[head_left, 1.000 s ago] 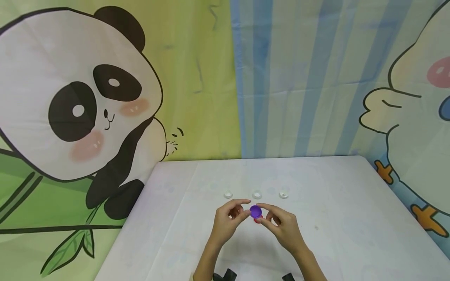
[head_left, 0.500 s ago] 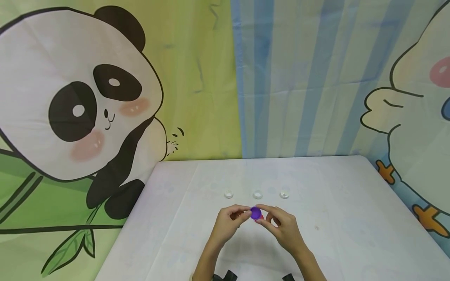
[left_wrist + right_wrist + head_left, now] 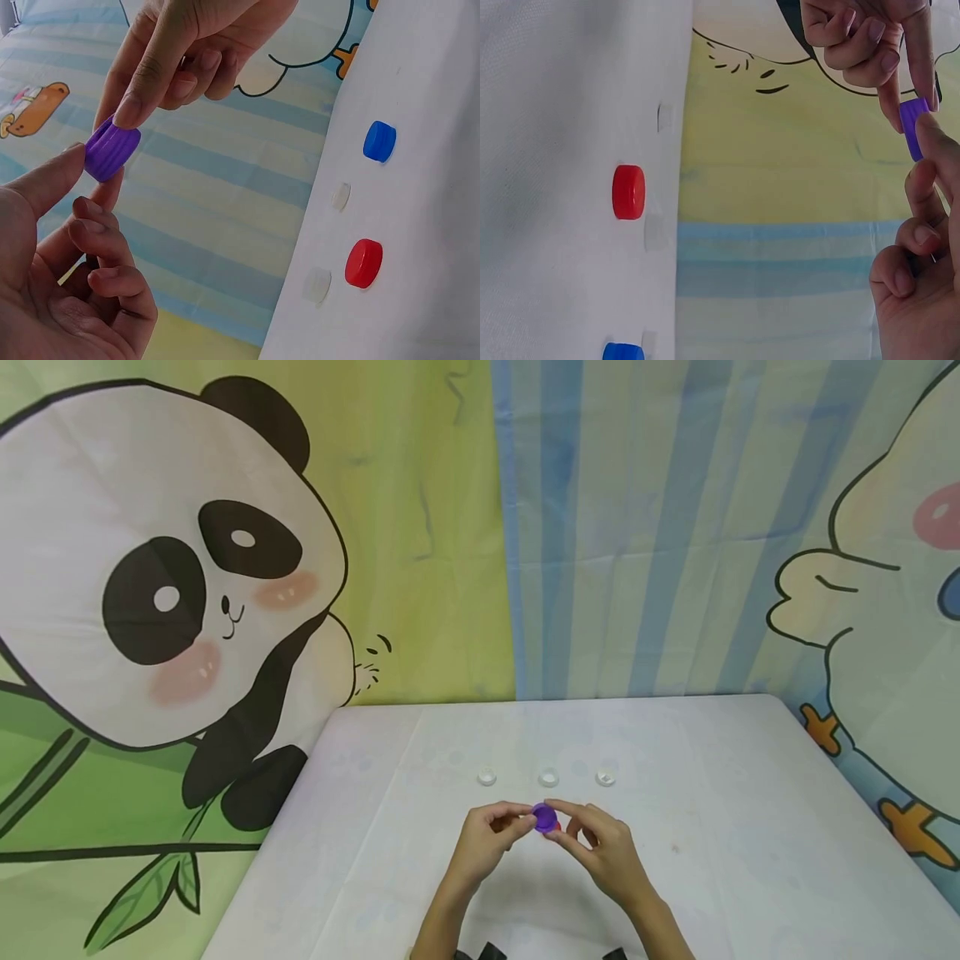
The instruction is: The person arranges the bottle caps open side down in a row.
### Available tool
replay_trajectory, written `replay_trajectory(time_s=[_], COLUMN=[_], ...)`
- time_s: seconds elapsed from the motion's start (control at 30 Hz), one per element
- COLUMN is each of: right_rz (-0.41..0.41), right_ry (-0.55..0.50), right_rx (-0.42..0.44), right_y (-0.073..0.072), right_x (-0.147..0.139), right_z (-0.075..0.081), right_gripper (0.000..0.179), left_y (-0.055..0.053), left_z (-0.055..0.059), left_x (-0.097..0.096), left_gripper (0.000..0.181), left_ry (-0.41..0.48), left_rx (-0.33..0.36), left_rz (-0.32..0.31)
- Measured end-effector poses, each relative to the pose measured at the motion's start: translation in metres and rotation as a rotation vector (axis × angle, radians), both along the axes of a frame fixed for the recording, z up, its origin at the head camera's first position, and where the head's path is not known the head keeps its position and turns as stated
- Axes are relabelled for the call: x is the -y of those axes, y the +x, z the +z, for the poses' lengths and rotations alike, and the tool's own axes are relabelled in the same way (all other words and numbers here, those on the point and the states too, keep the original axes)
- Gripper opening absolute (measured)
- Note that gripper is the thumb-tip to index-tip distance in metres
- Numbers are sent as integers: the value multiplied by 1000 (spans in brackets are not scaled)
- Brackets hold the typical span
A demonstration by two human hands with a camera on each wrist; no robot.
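A purple bottle cap (image 3: 544, 817) is held up above the table between both hands, its hollow side facing the head camera. My left hand (image 3: 485, 841) pinches its left side with thumb and index finger. From the other side, the thumb and index finger of my right hand (image 3: 604, 850) grip it too. Below lies a red bottle cap (image 3: 364, 263), mostly hidden behind the purple one in the head view. A blue bottle cap (image 3: 379, 141) lies on the table as well, seen in both wrist views but hidden in the head view.
Three small whitish round pieces stand in a row beyond the hands: a left one (image 3: 487, 777), a middle one (image 3: 548, 777) and a right one (image 3: 605, 777). The white table (image 3: 750, 827) ends at cartoon-printed cloth walls (image 3: 420, 527).
The left index finger has come down closer to the purple cap. Both hands and the cap have sunk slightly. The pieces on the table have stayed in place.
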State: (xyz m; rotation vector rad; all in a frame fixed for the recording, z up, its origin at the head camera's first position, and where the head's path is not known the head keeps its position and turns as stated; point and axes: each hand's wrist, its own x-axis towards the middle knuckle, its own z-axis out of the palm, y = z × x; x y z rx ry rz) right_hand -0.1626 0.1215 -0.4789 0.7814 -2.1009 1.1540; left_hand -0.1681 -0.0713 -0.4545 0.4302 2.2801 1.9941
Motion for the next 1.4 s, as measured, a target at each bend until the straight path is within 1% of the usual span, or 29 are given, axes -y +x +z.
replay_trajectory(time_s=[0.03, 0.1, 0.17, 0.23, 0.33, 0.4, 0.47, 0.63, 0.77, 0.87, 0.97, 1.0, 1.1, 1.2, 1.33, 1.4], right_rz=[-4, -7, -12, -12, -7, -1, 4, 24, 47, 61, 70, 69, 60, 50, 72, 104], right_ry=[5, 9, 14, 16, 14, 13, 12, 10, 0, -3, 3, 6, 20, 20, -20, -50], right_rx=[4, 8, 9, 10, 7, 6, 12, 53, 82, 119, 205, 230, 313, 359, 423, 456], right_y=[1, 1, 2, 2, 2, 1, 1, 2, 1, 1, 0, 0, 1, 2, 4, 4], right_x=[0, -1, -1, -2, -3, -3, -3, -4, -4, -4, -4, -4, -5, -4, -3, -4], right_z=[0, -1, -2, -2, -2, -2, -2, -1, -1, -1, -2, -2, -3, -3, 0, 1], right_gripper=[44, 44, 45, 45, 44, 44, 44, 43, 45, 48, 48, 47, 41, 33, 26, 24], left_y=[0, 4, 5, 4, -2, -4, -6, -7, -6, -2, 3, 5, 6, 5, -3, -7], left_z=[0, 7, 11, 6, -3, -8, -11, -12, -8, 3, 15, 19, 21, 17, 2, -5], left_x=[0, -1, -1, -1, 0, 0, 0, 0, -1, -2, -3, -3, -3, -2, -1, 0], left_gripper=[23, 22, 23, 23, 23, 24, 24, 24, 22, 21, 21, 20, 18, 16, 16, 17], left_ry=[1, 5, -6, -21, -53, -62, -68, -75, -93, -97, -96, -99, -113, -120, -127, -143], left_rx=[3, 8, 33, 47, 57, 50, 37, 26, 19, -49, -157, -207, -333, -456, -565, -613], left_rz=[-3, -10, -10, -12, -14, -21, -26, -17, 10, 27, 41, 45, 56, 59, 61, 65])
